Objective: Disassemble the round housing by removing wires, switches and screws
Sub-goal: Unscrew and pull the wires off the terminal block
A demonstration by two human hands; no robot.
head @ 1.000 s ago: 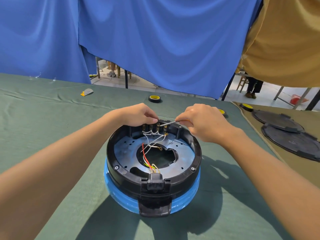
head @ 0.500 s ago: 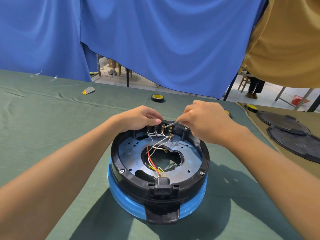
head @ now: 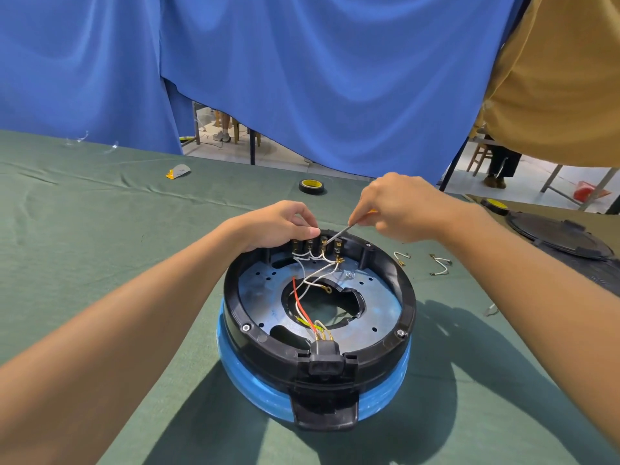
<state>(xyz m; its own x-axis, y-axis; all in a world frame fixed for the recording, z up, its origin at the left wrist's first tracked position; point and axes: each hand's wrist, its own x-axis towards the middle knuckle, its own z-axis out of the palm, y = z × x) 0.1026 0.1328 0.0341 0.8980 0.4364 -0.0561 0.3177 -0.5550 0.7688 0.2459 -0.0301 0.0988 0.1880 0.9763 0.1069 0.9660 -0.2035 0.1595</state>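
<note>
The round housing [head: 399,297], a black ring over a blue base with a grey metal plate inside, sits on the green cloth in front of me. A row of black switches [head: 317,245] stands at its far rim, with white wires [head: 313,275] looping from them toward the centre hole and red and yellow wires running to the black socket [head: 327,360] at the near rim. My left hand [head: 278,226] grips the far rim beside the switches. My right hand [head: 399,206] holds a thin screwdriver [head: 339,234] whose tip touches the switches.
Loose short white wires [head: 439,265] lie on the cloth right of the housing. A black-and-yellow tape roll [head: 311,186] and a small grey-yellow scrap [head: 177,171] lie farther back. Black round covers [head: 560,236] lie at the right. Blue curtains hang behind the table.
My right hand has lifted and drawn back, tilting the screwdriver steeper onto the switches. My left hand stays on the rim. The camera has moved closer.
</note>
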